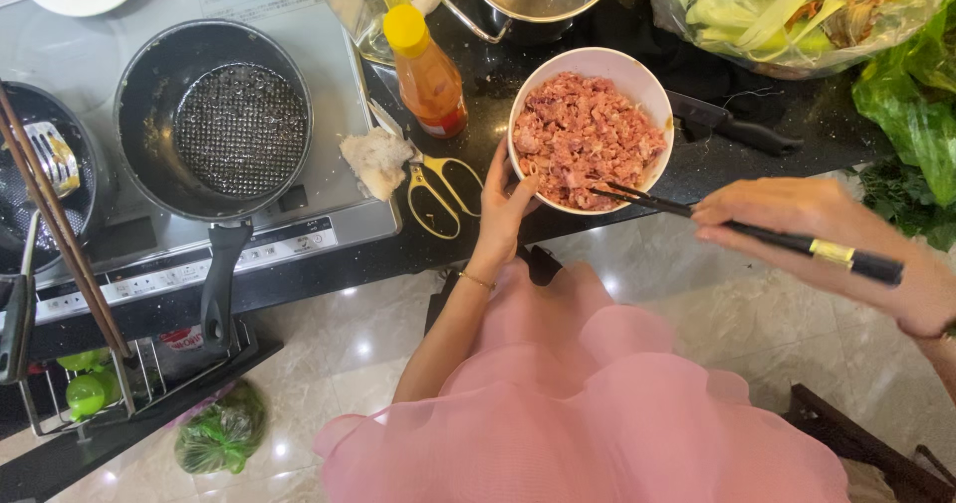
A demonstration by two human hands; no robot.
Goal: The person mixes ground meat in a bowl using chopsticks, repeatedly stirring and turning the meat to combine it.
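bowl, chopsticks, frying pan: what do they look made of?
Bowl: probably glazed ceramic; white, glossy, thick rim.
Chopsticks: black with a gold band, smooth sheen; lacquered wood or plastic, can't tell which.
Frying pan: dark metal, likely non-stick coated; matte black walls, dotted textured base, black plastic-looking handle.

The black table [597, 25] carries a white bowl of minced meat [590, 129] at the centre. At nine o'clock of the bowl lie yellow scissors [438, 189] and an orange sauce bottle [426, 73]; at three o'clock lies a black knife [732, 126].
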